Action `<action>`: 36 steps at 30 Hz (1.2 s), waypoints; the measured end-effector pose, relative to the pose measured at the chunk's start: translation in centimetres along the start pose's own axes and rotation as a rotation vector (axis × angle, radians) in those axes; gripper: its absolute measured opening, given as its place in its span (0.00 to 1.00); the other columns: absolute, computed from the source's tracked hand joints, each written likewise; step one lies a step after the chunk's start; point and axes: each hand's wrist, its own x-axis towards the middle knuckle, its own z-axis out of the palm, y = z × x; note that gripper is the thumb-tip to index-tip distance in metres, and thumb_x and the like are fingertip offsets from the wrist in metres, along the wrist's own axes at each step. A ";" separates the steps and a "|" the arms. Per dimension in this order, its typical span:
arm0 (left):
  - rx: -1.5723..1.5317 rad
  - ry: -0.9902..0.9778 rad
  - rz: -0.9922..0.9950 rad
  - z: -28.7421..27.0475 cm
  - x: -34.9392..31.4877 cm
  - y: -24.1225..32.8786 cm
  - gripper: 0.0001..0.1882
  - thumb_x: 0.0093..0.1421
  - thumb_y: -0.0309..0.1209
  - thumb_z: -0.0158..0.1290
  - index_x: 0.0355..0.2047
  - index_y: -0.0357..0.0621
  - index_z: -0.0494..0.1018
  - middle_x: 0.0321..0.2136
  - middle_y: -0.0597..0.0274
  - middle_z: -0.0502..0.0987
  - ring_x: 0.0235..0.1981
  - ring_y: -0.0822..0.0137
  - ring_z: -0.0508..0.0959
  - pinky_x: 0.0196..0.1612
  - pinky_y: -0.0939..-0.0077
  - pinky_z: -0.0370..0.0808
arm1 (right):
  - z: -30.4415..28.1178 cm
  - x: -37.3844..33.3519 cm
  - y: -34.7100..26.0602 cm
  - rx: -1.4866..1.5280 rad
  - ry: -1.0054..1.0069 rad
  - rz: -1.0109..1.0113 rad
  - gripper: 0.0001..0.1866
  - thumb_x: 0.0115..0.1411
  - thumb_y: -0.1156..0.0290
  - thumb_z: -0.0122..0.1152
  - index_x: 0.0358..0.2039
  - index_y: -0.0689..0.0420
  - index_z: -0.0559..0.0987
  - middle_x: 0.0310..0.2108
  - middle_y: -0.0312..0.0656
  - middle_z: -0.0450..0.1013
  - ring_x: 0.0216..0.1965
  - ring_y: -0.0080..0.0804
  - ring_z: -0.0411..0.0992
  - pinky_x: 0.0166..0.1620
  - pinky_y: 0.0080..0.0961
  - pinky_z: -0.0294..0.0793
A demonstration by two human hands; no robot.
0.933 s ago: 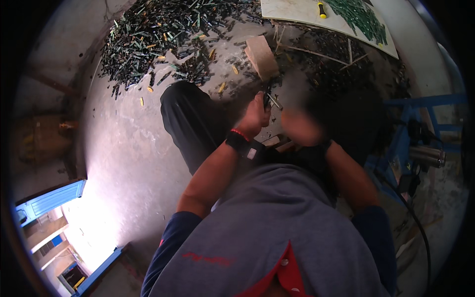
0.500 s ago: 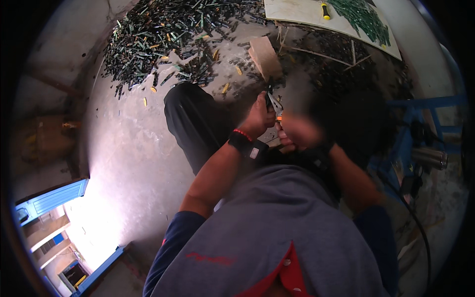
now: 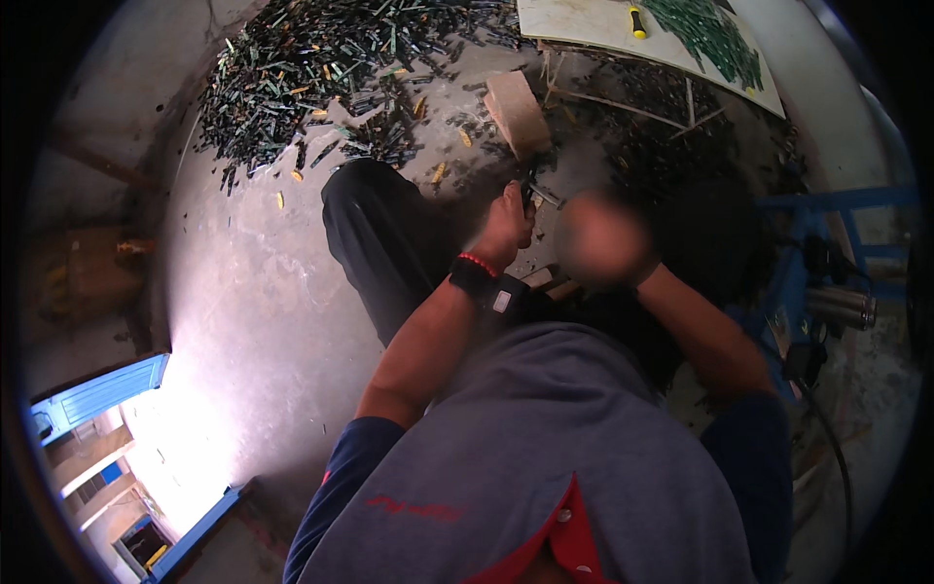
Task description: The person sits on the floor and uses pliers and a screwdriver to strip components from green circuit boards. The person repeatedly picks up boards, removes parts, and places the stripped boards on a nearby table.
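My left hand (image 3: 505, 226) is closed around a dark-handled metal tool (image 3: 529, 187) in front of my lap. A slim metal part juts from it toward the right; the exact kind of tool is not clear. Just to the right, my right hand (image 3: 605, 239) is smeared by motion. Its fingers cannot be made out, nor whether they hold anything. The two hands are apart. Below them, between my legs, the ends of what look like light wooden pieces (image 3: 541, 276) show partly.
A large heap of small dark and green strips (image 3: 302, 83) spreads over the floor ahead. A tan block (image 3: 518, 115) stands beyond my hands. At the far right, a white board (image 3: 574, 21) carries green strips (image 3: 708, 41) and a yellow-black screwdriver (image 3: 637, 21). A metal flask (image 3: 843, 308) lies by a blue frame (image 3: 827, 202).
My right hand has pulled away from my left and moved a little up and to the right. The small orange piece seen between the hands no longer shows. My left hand stays nearly in place.
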 end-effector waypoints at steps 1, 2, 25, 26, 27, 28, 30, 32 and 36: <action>-0.203 -0.111 -0.076 -1.3 1.3 -1.5 0.20 0.63 0.39 0.37 0.46 0.34 0.63 0.19 0.59 0.69 0.15 0.69 0.67 0.17 0.69 0.65 | 2.7 0.6 1.1 0.350 -0.110 -0.187 0.09 0.54 0.68 0.54 0.33 0.58 0.70 0.27 0.42 0.70 0.29 0.37 0.70 0.32 0.31 0.70; -0.173 -0.096 -0.032 -1.3 0.7 -1.4 0.20 0.63 0.39 0.37 0.46 0.34 0.63 0.22 0.57 0.70 0.18 0.68 0.70 0.20 0.69 0.67 | 3.2 0.6 0.8 0.921 -0.424 -0.071 0.09 0.54 0.68 0.54 0.33 0.58 0.70 0.27 0.43 0.70 0.29 0.38 0.70 0.32 0.31 0.70; -0.178 0.125 0.197 0.1 -1.1 0.6 0.23 0.59 0.32 0.47 0.51 0.32 0.59 0.33 0.49 0.73 0.36 0.57 0.75 0.35 0.68 0.73 | 3.6 -2.7 -2.8 2.093 -0.990 0.252 0.07 0.59 0.65 0.52 0.33 0.55 0.69 0.26 0.32 0.65 0.24 0.22 0.64 0.25 0.20 0.63; 0.107 0.193 0.361 -0.2 -0.9 -0.2 0.23 0.60 0.36 0.44 0.51 0.33 0.60 0.33 0.50 0.74 0.36 0.57 0.76 0.35 0.67 0.73 | 3.4 -2.6 -2.9 2.041 -0.974 0.246 0.07 0.59 0.65 0.52 0.33 0.55 0.69 0.26 0.33 0.65 0.24 0.23 0.64 0.25 0.21 0.63; 0.395 0.258 0.522 -0.5 -0.9 -0.9 0.24 0.61 0.40 0.41 0.51 0.33 0.60 0.34 0.51 0.74 0.37 0.57 0.76 0.35 0.67 0.73 | 3.3 -2.0 -2.6 1.917 -0.944 0.242 0.07 0.58 0.66 0.52 0.33 0.55 0.69 0.26 0.33 0.65 0.25 0.23 0.65 0.25 0.21 0.63; 0.685 0.319 0.681 -0.8 -0.8 -1.5 0.25 0.62 0.44 0.38 0.51 0.34 0.61 0.34 0.52 0.74 0.37 0.56 0.77 0.35 0.67 0.73 | 3.4 -1.3 -1.8 1.739 -0.884 0.234 0.07 0.58 0.66 0.52 0.33 0.55 0.68 0.26 0.33 0.66 0.25 0.23 0.65 0.26 0.21 0.64; -0.192 0.121 0.057 0.2 -1.9 0.9 0.23 0.59 0.42 0.43 0.46 0.34 0.63 0.31 0.54 0.76 0.32 0.54 0.77 0.32 0.63 0.72 | 3.0 -0.3 0.0 1.058 -0.500 0.068 0.08 0.58 0.66 0.53 0.33 0.55 0.68 0.26 0.34 0.66 0.25 0.24 0.65 0.26 0.22 0.64; 0.236 0.178 0.079 0.4 -1.5 1.3 0.18 0.57 0.34 0.48 0.43 0.34 0.64 0.26 0.53 0.76 0.29 0.54 0.77 0.30 0.61 0.71 | 1.6 -0.3 0.8 0.383 -0.107 -0.085 0.08 0.58 0.66 0.53 0.33 0.55 0.68 0.26 0.34 0.66 0.25 0.25 0.65 0.26 0.22 0.64; 0.363 0.177 0.097 0.7 -1.6 1.5 0.17 0.55 0.30 0.51 0.42 0.35 0.64 0.25 0.48 0.75 0.28 0.49 0.76 0.30 0.59 0.71 | 0.2 -0.2 1.2 0.045 0.063 -0.085 0.08 0.57 0.66 0.53 0.33 0.55 0.68 0.27 0.35 0.67 0.26 0.27 0.66 0.27 0.24 0.65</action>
